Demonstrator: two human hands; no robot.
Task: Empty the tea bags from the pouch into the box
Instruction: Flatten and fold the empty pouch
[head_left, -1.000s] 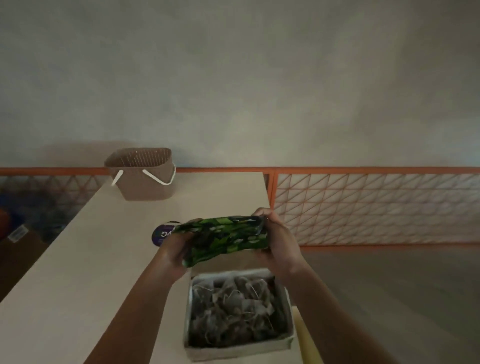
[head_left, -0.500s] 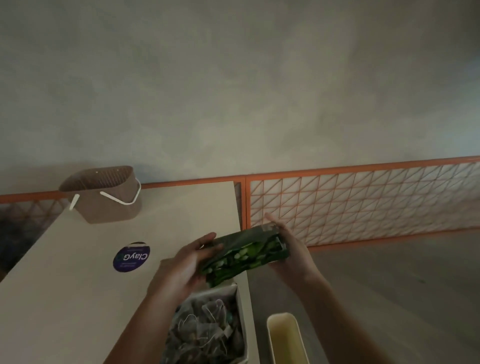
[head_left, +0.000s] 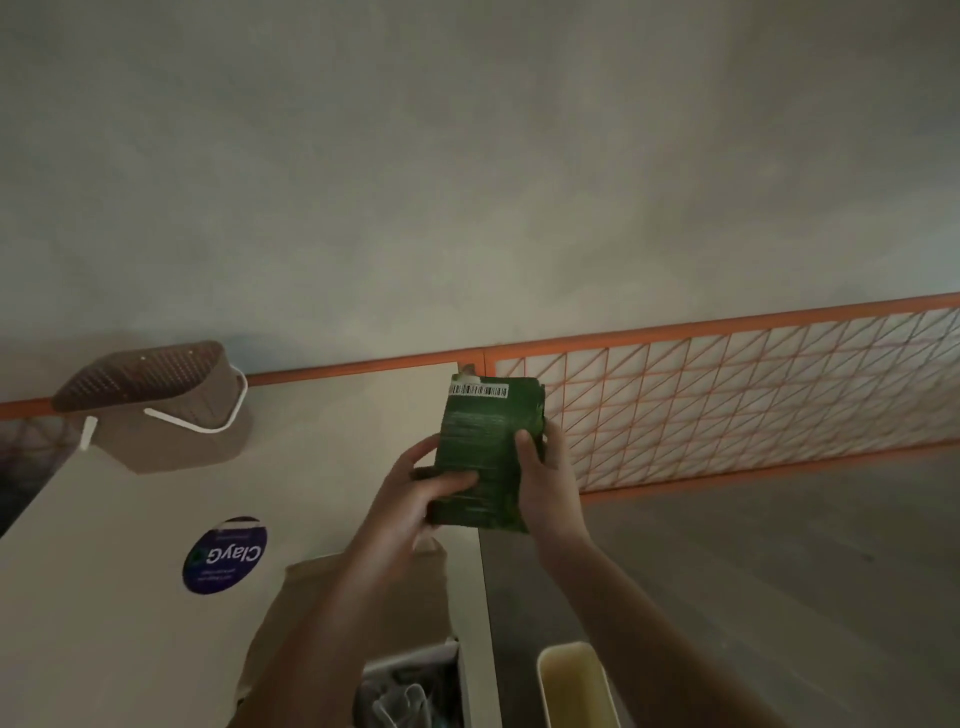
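- Up over the surface (head_left: 130, 597), near its right edge, both hands clamp the green pouch (head_left: 485, 457), which stands on end with its barcode strip at the far top.
- Left hand (head_left: 410, 499) grips the pouch's lower left side, thumb lying across the face and fingers curled behind.
- Right hand (head_left: 545, 478) grips the right side, thumb on the face, fingers wrapped round the back edge.
- Both hands are close together, with only the pouch's width between them.
- Box (head_left: 415, 686) sits at the near right corner of the surface, below the left forearm and partly cut off by the frame's bottom; pale tea bags (head_left: 400, 701) lie in it, dim and hard to make out.
- Brown paper (head_left: 395, 597) lies on the surface just beyond the box, under the left forearm.
- Round blue sticker (head_left: 225, 555) is on the surface left of the paper, well apart from the box.
- Brown basket (head_left: 156, 405) with a white handle stands at the far left corner.
- Cream bin (head_left: 576, 686) stands on the floor just right of the surface's right edge.
- Orange mesh rail (head_left: 727, 405) runs along the wall behind the far edge.
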